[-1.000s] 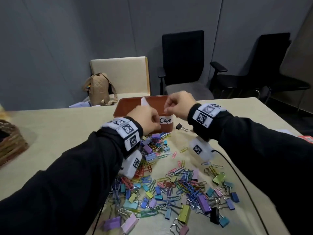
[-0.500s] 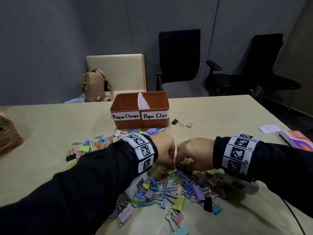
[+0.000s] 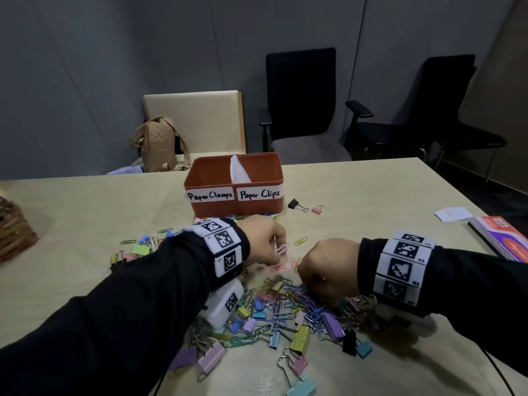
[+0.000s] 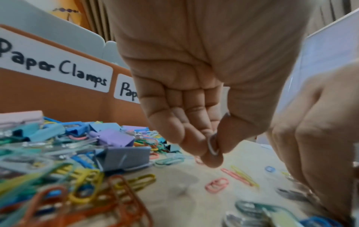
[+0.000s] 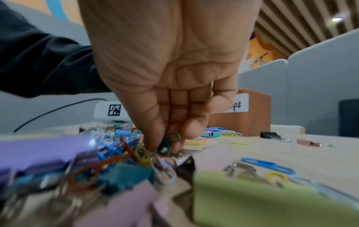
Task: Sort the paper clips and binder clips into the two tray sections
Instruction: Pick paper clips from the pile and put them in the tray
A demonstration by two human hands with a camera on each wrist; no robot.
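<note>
Orange tray (image 3: 237, 208) lies far of both; our left hand (image 3: 264, 242), nearer it, pinches a paper clip (image 4: 212, 145); our right hand (image 3: 328, 267) pinches green clips (image 5: 170, 142).

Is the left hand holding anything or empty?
Holding. The left hand pinches a pale paper clip between thumb and fingertips, just above the table.

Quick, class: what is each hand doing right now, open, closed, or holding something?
Left hand: closed, pinching a pale paper clip between thumb and fingertips.
Right hand: closed, fingertips pinching a green paper clip in the pile.
</note>
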